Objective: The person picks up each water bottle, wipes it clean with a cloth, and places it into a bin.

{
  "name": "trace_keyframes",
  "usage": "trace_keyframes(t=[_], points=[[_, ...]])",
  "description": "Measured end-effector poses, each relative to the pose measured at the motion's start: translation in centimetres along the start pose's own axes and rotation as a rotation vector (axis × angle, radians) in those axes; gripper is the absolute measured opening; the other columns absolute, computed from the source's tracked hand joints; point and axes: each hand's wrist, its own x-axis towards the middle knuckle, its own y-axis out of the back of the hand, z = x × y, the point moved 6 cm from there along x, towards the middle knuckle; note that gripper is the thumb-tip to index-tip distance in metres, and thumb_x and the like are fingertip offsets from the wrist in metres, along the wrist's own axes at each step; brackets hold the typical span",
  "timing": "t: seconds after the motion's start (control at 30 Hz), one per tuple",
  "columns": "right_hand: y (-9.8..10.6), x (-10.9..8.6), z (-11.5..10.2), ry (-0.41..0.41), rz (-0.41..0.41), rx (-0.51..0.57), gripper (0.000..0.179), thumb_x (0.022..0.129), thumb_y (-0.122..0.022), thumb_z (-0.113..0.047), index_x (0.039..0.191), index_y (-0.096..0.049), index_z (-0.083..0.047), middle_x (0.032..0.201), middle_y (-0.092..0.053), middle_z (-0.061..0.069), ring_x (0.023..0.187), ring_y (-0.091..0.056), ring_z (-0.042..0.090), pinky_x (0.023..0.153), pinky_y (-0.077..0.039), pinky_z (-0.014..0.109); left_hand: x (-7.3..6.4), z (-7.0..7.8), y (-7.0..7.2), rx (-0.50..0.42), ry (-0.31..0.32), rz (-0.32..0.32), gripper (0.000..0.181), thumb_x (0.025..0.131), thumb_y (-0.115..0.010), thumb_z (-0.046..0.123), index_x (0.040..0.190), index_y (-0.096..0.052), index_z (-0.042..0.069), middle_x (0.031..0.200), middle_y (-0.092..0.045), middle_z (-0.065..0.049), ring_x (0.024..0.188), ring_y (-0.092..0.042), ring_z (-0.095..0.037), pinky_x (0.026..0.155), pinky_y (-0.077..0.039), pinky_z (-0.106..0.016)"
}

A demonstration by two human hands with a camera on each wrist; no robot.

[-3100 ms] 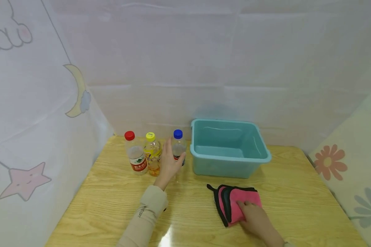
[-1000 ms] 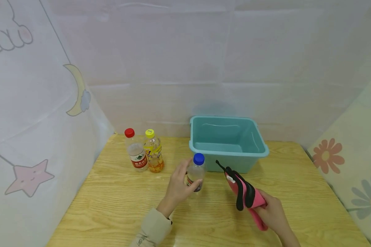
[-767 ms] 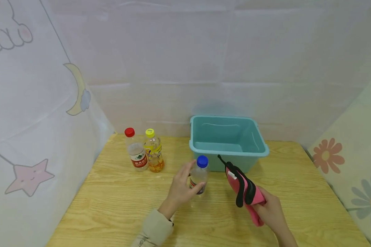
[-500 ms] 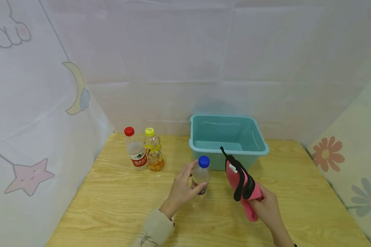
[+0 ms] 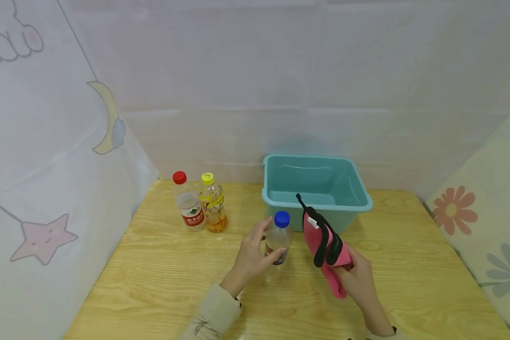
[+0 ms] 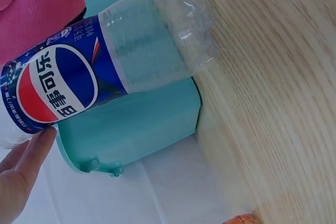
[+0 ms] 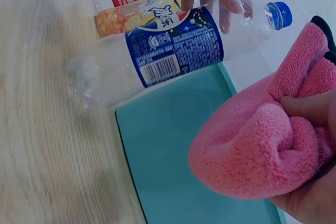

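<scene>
In the head view my left hand (image 5: 251,252) grips a clear plastic bottle (image 5: 277,236) with a blue cap and a blue cola label, fingers and thumb around its upper half. The left wrist view shows the label (image 6: 65,72) and the see-through base of this bottle. My right hand (image 5: 358,273) holds a bunched pink cloth (image 5: 313,235) with black edging, a white tag and a black loop. The cloth is off the table, just right of the bottle. In the right wrist view the thumb presses into the folded cloth (image 7: 247,145).
Behind the bottle and cloth stands a light-blue plastic bin (image 5: 359,208). A red-capped bottle (image 5: 191,212) and a yellow-capped bottle (image 5: 214,208) stand upright side by side at the back left. The wooden table (image 5: 161,283) has printed sheets behind and beside it.
The left hand has brought the blue-capped bottle right and nearer from beside the other bottles. The right hand has lifted the pink cloth off the table and moved it left towards the bottle.
</scene>
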Motion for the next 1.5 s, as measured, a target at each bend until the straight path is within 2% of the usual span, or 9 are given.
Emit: trace_keyframes(t=[0.1, 0.17, 0.47, 0.6, 0.8, 0.97, 1.13, 1.23, 1.5], points=[[-0.7, 0.2, -0.3, 0.028, 0.019, 0.025, 0.044, 0.064, -0.067, 0.020, 0.104, -0.063, 0.004, 0.089, -0.060, -0.016, 0.075, -0.055, -0.002, 0.061, -0.046, 0.012, 0.0, 0.0, 0.0, 0.004, 0.012, -0.004, 0.071, 0.077, -0.074, 0.021, 0.133, -0.036, 0.000, 0.125, -0.049, -0.013, 0.106, -0.053, -0.024, 0.076, -0.052, -0.028], [-1.3, 0.4, -0.4, 0.043, 0.023, 0.033, 0.045, 0.064, -0.068, 0.019, 0.106, -0.062, 0.004, 0.091, -0.059, -0.017, 0.077, -0.055, -0.003, 0.063, -0.046, 0.011, -0.1, 0.0, -0.1, 0.003, 0.018, -0.007, 0.071, 0.077, -0.074, 0.021, 0.133, -0.036, 0.000, 0.124, -0.049, -0.013, 0.105, -0.053, -0.024, 0.077, -0.052, -0.029], [-3.2, 0.7, -2.2, 0.117, -0.006, 0.057, 0.050, 0.064, -0.063, 0.023, 0.110, -0.062, 0.003, 0.095, -0.066, 0.014, 0.075, -0.056, 0.005, 0.065, -0.046, 0.011, -0.1, 0.1, -0.1, -0.029, 0.024, -0.004, 0.071, 0.077, -0.074, 0.016, 0.134, -0.035, 0.000, 0.124, -0.048, -0.014, 0.104, -0.052, -0.025, 0.078, -0.052, -0.035], [-3.8, 0.7, -2.6, 0.140, -0.024, 0.049, 0.051, 0.064, -0.062, 0.022, 0.111, -0.061, 0.003, 0.095, -0.066, 0.016, 0.072, -0.056, 0.008, 0.063, -0.048, 0.014, -0.1, 0.1, -0.1, -0.023, 0.022, -0.005, 0.071, 0.076, -0.074, 0.014, 0.134, -0.035, -0.001, 0.123, -0.048, -0.013, 0.103, -0.053, -0.024, 0.079, -0.052, -0.033], [-4.5, 0.9, -2.6, 0.178, -0.065, 0.006, 0.044, 0.065, -0.064, 0.019, 0.106, -0.063, 0.003, 0.090, -0.067, 0.013, 0.069, -0.056, 0.008, 0.059, -0.050, 0.024, -0.1, 0.1, -0.1, -0.039, 0.032, 0.005, 0.071, 0.074, -0.075, 0.008, 0.133, -0.036, 0.001, 0.121, -0.049, -0.014, 0.104, -0.054, -0.024, 0.079, -0.052, -0.033], [-4.9, 1.1, -2.4, 0.179, -0.107, 0.011, 0.042, 0.065, -0.059, 0.021, 0.102, -0.064, 0.003, 0.086, -0.066, 0.011, 0.063, -0.052, 0.008, 0.053, -0.047, 0.024, -0.1, 0.0, -0.1, -0.040, 0.048, 0.013, 0.071, 0.072, -0.076, 0.004, 0.132, -0.038, 0.002, 0.120, -0.050, -0.014, 0.104, -0.053, -0.023, 0.079, -0.052, -0.033], [-5.3, 1.1, -1.8, 0.175, -0.144, -0.005, 0.039, 0.065, -0.061, 0.020, 0.098, -0.065, 0.000, 0.082, -0.066, 0.009, 0.060, -0.047, 0.005, 0.049, -0.041, 0.022, -0.2, 0.1, 0.0, -0.044, 0.052, 0.022, 0.069, 0.072, -0.076, 0.004, 0.131, -0.040, 0.001, 0.117, -0.051, -0.015, 0.102, -0.054, -0.023, 0.077, -0.053, -0.033], [-5.6, 1.1, -1.4, 0.168, -0.160, 0.001, 0.037, 0.065, -0.061, 0.020, 0.095, -0.065, -0.001, 0.079, -0.065, 0.006, 0.060, -0.048, 0.006, 0.050, -0.042, 0.022, -0.2, 0.1, 0.0, -0.043, 0.044, 0.028, 0.069, 0.072, -0.076, 0.005, 0.130, -0.040, 0.000, 0.116, -0.052, -0.015, 0.102, -0.055, -0.024, 0.076, -0.053, -0.032], [-6.5, 0.9, -0.3, 0.077, -0.213, 0.031, 0.031, 0.065, -0.062, 0.020, 0.084, -0.064, -0.003, 0.073, -0.062, 0.002, 0.062, -0.051, 0.007, 0.053, -0.045, 0.024, -0.1, 0.1, 0.1, -0.043, 0.031, 0.038, 0.070, 0.072, -0.077, 0.011, 0.131, -0.041, -0.002, 0.115, -0.053, -0.015, 0.100, -0.055, -0.024, 0.075, -0.053, -0.031]])
